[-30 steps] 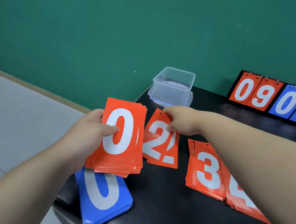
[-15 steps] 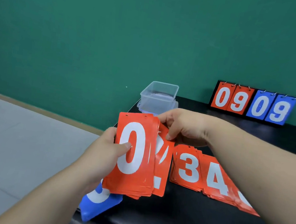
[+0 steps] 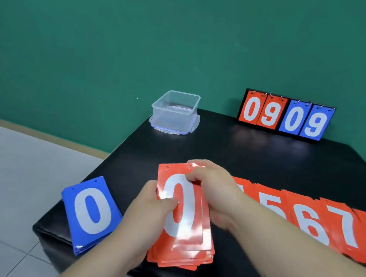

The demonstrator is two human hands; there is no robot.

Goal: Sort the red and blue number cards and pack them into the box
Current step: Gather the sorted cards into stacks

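Note:
A thick stack of red number cards (image 3: 182, 236) with a white 0 on top is held above the black table (image 3: 258, 155). My left hand (image 3: 148, 214) grips its left edge, thumb across the 0. My right hand (image 3: 214, 189) holds the stack's top right corner and right side. A stack of blue cards (image 3: 91, 212) with a 0 on top lies at the table's near left corner. A row of red card piles (image 3: 321, 225) showing 5, 6, 7 and more runs along the table to the right. The clear plastic box (image 3: 175, 113) stands open at the far left corner.
A black scoreboard stand (image 3: 285, 116) reading 09 in red and 09 in blue leans against the green wall at the back. The box sits on its lid. Grey floor tiles lie left of the table, whose left edge runs close to the blue stack.
My right hand brought the red 2 cards from the table onto the stack in my left hand, and both hands now hold it together. The view shifted right, showing more red piles.

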